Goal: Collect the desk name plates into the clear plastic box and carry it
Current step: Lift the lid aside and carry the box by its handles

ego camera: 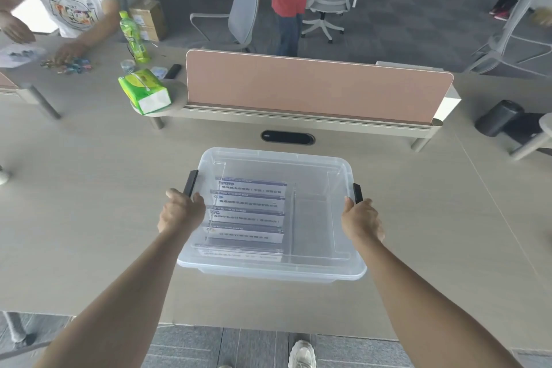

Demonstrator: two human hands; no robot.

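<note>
The left hand (179, 213) and the right hand (362, 219) each hold one side of the clear box (313, 225) near the desk's (89, 203) front edge, name plates (251, 207) lying inside

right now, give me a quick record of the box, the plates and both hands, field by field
box: clear plastic box, on or just above the desk, cannot tell which
contents: name plates, overlapping in its left part
left: left hand grips the left rim by a black latch
right: right hand grips the right rim
behind: pink divider, tissue pack
</note>
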